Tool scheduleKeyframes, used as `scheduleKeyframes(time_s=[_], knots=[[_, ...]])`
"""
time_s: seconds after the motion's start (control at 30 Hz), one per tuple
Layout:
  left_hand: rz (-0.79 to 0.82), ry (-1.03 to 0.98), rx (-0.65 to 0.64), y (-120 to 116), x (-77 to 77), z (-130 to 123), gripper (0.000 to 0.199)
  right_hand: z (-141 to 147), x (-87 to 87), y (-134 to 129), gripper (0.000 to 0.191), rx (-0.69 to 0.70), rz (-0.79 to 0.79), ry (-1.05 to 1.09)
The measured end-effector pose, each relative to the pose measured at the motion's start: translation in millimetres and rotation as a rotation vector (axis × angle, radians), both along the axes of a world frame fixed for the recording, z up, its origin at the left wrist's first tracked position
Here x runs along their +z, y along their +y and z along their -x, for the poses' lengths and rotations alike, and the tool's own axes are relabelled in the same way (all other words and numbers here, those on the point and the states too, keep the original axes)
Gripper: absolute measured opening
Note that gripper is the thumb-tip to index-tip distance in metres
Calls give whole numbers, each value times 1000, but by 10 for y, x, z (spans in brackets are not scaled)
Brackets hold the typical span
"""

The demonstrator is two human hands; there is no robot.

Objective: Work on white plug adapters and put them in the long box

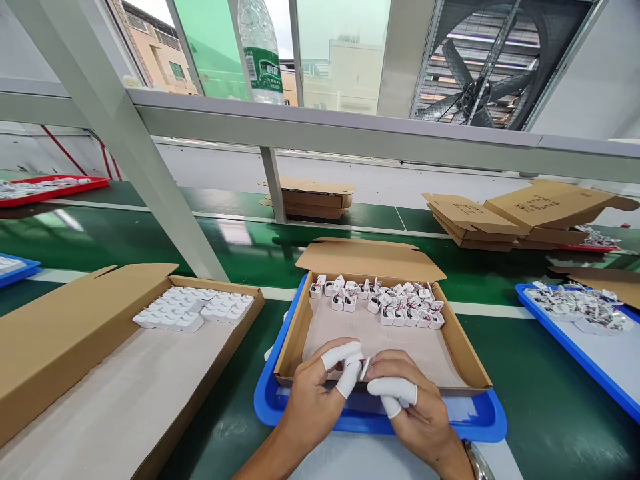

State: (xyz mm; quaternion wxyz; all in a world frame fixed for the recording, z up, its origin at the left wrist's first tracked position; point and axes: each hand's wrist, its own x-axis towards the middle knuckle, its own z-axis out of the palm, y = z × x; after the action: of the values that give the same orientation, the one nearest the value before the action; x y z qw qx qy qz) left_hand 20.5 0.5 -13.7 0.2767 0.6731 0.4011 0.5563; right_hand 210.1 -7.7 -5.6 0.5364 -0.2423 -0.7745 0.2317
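My left hand (pixel 324 385), with white finger cots on the thumb and forefinger, pinches a small white plastic part (pixel 365 368). Closed beside it, my right hand (pixel 413 403) has its fingertips against the same part; finger cots cover some of its fingers too. Both hands are over the front edge of an open cardboard box (pixel 463 357) set in a blue tray (pixel 345 421). Toward the back of that box stand several small white housings (pixel 407 317) with dark and red wires showing. The part between my fingers is mostly hidden.
At left, another open box (pixel 257 303) holds white housings (pixel 193 308) in rows. A blue tray (pixel 530 307) of wired parts lies at right. Folded cartons (pixel 315 200) sit behind the green bench (pixel 240 253). A slanted metal post (pixel 165 180) stands left, and a bottle (pixel 263 60) rests on the rail.
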Motion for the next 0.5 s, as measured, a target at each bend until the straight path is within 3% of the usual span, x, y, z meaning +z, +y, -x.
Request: scheduleKeyframes(time_s=[0.2,0.37,0.5], knots=[[-87,-11,41,14,-34,10,27,4,-88,-9,33,-135,311,78],[-141,38,38,12,-33,-9,29,27,-77,-11,33,-80,333,59],[-73,11,-1,12,-28,3,30,28,-58,-7,35,-100,271,24]])
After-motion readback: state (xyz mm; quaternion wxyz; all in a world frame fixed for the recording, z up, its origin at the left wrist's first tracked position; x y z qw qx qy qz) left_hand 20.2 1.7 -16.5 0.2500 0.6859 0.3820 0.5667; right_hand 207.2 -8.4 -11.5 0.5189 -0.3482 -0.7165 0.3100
